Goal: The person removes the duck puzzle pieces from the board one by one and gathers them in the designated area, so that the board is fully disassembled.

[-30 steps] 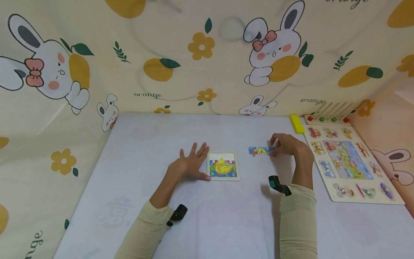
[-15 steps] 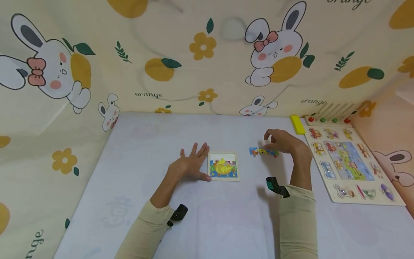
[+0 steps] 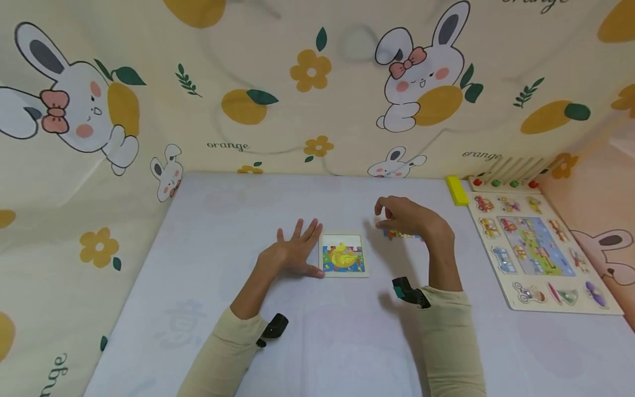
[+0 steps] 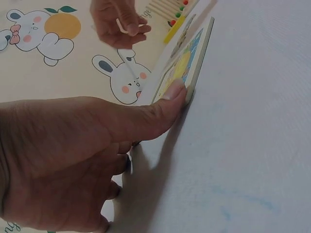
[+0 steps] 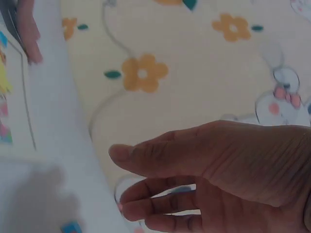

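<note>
- A small square puzzle tray (image 3: 347, 274) of pale wood lies flat on the white cloth-covered counter (image 3: 317, 344), about midway across; its printed pieces make a yellow bird picture on the near part, while a plain white strip shows along the far side
- The left hand (image 3: 294, 256) is spread flat-wristed at the tray's left, its thumb resting on the near left corner in the left wrist view; it probably steadies the tray, so that it does not slide when touched
- The left forefinger reaches the tray's far left corner, though whether it touches there I cannot tell
- The right hand (image 3: 409, 218) hovers to the right of the tray, fingers loosely bent and thumb apart from them; the right wrist view shows nothing pinched between them
- Under and just on the near side of that hand lie small flat puzzle pieces with blue and yellow print (image 3: 405, 236), partly covered by it; their spot beside the tray seems chosen to keep them within easy reach
- At the right, a large pale board with vehicle and toy pictures (image 3: 545, 307), a bright yellow oblong block (image 3: 456, 191) and a pegged wooden rack with red and green beads (image 3: 503, 187) stand well apart from the tray, perhaps set aside for working room
</note>
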A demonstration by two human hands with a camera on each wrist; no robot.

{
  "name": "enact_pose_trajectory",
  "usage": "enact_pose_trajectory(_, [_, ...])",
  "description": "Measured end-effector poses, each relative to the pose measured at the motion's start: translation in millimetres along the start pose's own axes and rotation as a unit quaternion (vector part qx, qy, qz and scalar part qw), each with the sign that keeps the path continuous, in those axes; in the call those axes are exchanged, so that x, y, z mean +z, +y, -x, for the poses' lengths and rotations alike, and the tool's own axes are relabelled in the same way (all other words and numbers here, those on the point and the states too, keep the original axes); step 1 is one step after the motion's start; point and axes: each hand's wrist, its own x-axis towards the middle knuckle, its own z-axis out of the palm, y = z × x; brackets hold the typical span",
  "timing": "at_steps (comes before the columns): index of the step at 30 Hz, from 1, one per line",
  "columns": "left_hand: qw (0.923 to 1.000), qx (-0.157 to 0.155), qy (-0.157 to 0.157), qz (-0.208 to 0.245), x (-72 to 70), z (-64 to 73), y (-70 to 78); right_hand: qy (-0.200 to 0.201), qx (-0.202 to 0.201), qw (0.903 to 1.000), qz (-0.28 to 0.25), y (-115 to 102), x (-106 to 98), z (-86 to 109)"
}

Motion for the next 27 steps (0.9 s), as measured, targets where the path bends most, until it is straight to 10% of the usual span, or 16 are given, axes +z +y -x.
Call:
enact_pose_trajectory(12, [1.0000, -0.001, 0.000, 0.000, -0.9, 1.2, 0.9, -0.066, -0.072, 0.9948, 0.032, -43.0, 29.5, -30.8])
enact_pose_trajectory(27, [1.0000, 0.005, -0.005, -0.001, -1.7, 1.0, -0.8, -0.135, -0.063, 0.9872, 0.057, -69.5, 56.0, -45.4])
